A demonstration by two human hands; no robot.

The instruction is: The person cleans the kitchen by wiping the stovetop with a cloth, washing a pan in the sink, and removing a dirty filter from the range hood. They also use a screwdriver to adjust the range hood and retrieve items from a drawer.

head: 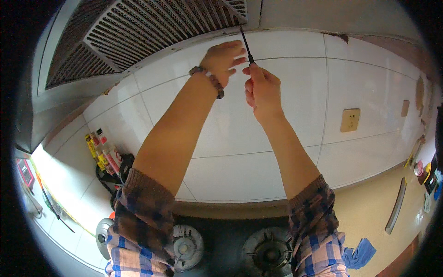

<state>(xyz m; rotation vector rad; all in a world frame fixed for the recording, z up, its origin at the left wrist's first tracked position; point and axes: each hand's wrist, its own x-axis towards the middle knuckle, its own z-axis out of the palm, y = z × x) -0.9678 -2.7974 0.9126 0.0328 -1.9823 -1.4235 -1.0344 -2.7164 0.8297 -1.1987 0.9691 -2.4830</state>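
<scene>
My right hand [263,88] grips a slim black tool [246,45] that looks like a screwdriver, its shaft pointing up. The tip meets or nearly meets the lower back edge of the range hood [155,38], beside the slotted metal filter. To the left of the shaft is my left hand [223,60], raised with fingers apart and holding nothing. A dark beaded bracelet [207,81] circles that wrist. Behind both hands rises a white tiled wall [228,128].
Below my arms lies a black gas hob with a left burner [185,246] and a right burner [270,252]. Bottles [105,152] stand at the left. A wall socket [350,120], a grey metal strip [396,206] and a blue cloth [360,254] are at the right.
</scene>
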